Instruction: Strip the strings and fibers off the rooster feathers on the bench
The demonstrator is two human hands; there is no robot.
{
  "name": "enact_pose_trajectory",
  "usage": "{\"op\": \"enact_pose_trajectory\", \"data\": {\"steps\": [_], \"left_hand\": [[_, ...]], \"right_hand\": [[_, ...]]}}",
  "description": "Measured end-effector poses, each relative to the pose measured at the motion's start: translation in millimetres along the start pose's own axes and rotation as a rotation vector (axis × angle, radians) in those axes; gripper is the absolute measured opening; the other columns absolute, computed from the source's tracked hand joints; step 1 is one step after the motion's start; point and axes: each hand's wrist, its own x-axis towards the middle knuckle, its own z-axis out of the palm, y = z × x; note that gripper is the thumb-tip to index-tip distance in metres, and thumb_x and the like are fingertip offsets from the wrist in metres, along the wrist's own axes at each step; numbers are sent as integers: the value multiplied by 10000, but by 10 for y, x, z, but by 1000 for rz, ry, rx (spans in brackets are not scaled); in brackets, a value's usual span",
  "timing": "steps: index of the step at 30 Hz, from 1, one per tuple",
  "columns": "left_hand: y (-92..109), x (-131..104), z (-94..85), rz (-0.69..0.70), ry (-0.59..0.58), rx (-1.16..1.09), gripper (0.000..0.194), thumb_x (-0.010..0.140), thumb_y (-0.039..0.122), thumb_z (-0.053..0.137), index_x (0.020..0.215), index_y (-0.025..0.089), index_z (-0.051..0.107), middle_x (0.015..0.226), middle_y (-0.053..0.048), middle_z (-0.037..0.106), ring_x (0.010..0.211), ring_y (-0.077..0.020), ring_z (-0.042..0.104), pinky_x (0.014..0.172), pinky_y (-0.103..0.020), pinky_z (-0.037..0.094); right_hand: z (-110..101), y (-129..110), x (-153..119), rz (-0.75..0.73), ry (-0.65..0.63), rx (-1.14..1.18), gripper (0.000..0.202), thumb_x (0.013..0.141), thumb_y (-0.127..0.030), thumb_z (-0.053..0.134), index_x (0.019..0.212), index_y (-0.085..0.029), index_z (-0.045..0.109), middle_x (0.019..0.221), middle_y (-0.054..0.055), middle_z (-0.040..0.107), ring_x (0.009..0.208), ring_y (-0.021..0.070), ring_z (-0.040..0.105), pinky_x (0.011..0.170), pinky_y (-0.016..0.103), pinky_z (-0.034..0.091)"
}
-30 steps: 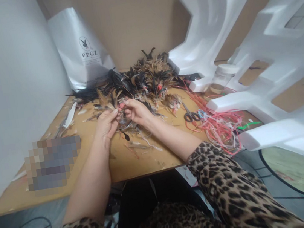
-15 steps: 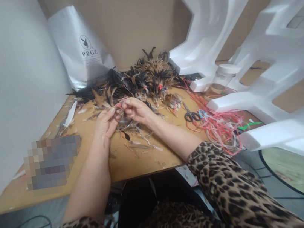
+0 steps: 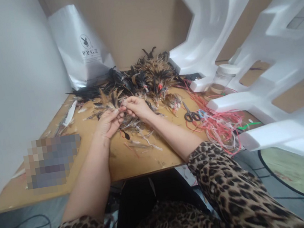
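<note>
My left hand (image 3: 110, 123) is pinched closed, with a small bunch of brown and black feathers (image 3: 111, 98) rising from behind its fingertips. My right hand (image 3: 139, 108) meets it there, thumb and forefinger pressed together. What lies between the right fingertips is too small to make out. Beneath both hands, loose feathers and pale quills (image 3: 135, 126) are strewn over the brown table (image 3: 147, 162). Just beyond them, a large pile of brown and black feathers (image 3: 157, 71) spreads across the back. A small feather bundle (image 3: 173, 102) lies right of my right hand.
Black-handled scissors (image 3: 192, 115) lie to the right, beside tangled pink string (image 3: 222, 128). White foam pieces (image 3: 275, 133) and a clear jar (image 3: 224, 74) stand farther right. A silvery bag (image 3: 82, 52) leans at the back left. A white feather (image 3: 71, 114) and a blurred-out rectangular item (image 3: 54, 161) lie left.
My left hand has shifted slightly right and down, and the brown feathers have moved right with it. My right hand stays nearly in place, its fingers now closer over the left fingertips.
</note>
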Motion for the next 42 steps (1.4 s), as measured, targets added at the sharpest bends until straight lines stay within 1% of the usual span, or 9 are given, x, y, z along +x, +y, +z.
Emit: {"op": "enact_pose_trajectory", "data": {"steps": [5, 9, 14, 18, 23, 27, 30, 39, 42], "left_hand": [[15, -25, -6, -46, -42, -79, 128, 644, 125, 733, 717, 116, 629, 743, -44, 633, 596, -64, 519, 481, -152, 388], [54, -49, -17, -11, -100, -231, 177, 640, 115, 740, 757, 136, 609, 660, 13, 527, 559, -36, 465, 457, -122, 353], [69, -48, -38, 18, -88, -243, 181, 640, 124, 745, 728, 151, 590, 648, 24, 467, 547, -30, 434, 445, -120, 341], [68, -46, -38, 22, -31, -178, 157, 674, 150, 728, 706, 149, 574, 648, 21, 464, 541, -30, 422, 441, -129, 330], [48, -39, -41, 17, -62, -110, 183, 625, 149, 762, 704, 126, 598, 646, 4, 509, 557, -40, 445, 456, -135, 345], [23, -20, -52, 18, -62, -29, 168, 599, 134, 768, 655, 100, 613, 655, -26, 561, 551, -45, 456, 449, -137, 350], [39, -13, -57, 39, -16, -11, 164, 591, 120, 765, 630, 90, 609, 644, -31, 567, 529, -35, 452, 440, -127, 342], [129, -45, -41, 73, -10, -89, 201, 595, 128, 766, 629, 113, 569, 634, 5, 511, 538, -25, 443, 451, -117, 348], [142, -30, -48, 92, 55, -124, 195, 653, 149, 736, 637, 136, 541, 649, 15, 507, 550, -26, 448, 447, -111, 341]], "right_hand": [[-34, -24, 7, 44, -28, 25, 297, 711, -413, 675, 788, -164, 534, 442, -94, 489, 324, 15, 336, 322, 133, 205], [-96, -80, 9, 154, -128, 142, 323, 721, -440, 660, 806, -160, 522, 437, -111, 418, 328, 6, 265, 339, 137, 145], [-225, -116, 45, 210, -231, 244, 288, 682, -316, 699, 849, -153, 530, 467, -110, 421, 356, 6, 272, 371, 138, 171], [-284, -165, 41, 248, -307, 172, 298, 670, -291, 707, 878, -127, 570, 444, -109, 383, 369, 11, 270, 372, 141, 160], [-187, -231, -42, 173, -333, -32, 436, 693, -368, 702, 1054, -149, 596, 468, -86, 466, 386, 28, 364, 377, 151, 235], [-79, -208, -63, 91, -225, -130, 321, 670, -350, 716, 879, -118, 644, 493, -69, 499, 393, 12, 354, 377, 148, 243], [-113, -193, -30, 92, -186, -119, 238, 653, -300, 721, 749, -106, 621, 453, -74, 479, 378, 11, 334, 373, 147, 239], [-464, -338, 0, 219, -406, 52, 260, 621, -272, 732, 734, -107, 567, 597, -6, 627, 415, 37, 460, 388, 149, 310], [-517, -353, -10, 225, -514, 75, 263, 642, -285, 718, 754, -106, 561, 661, 13, 659, 403, 36, 464, 369, 148, 294]]}}
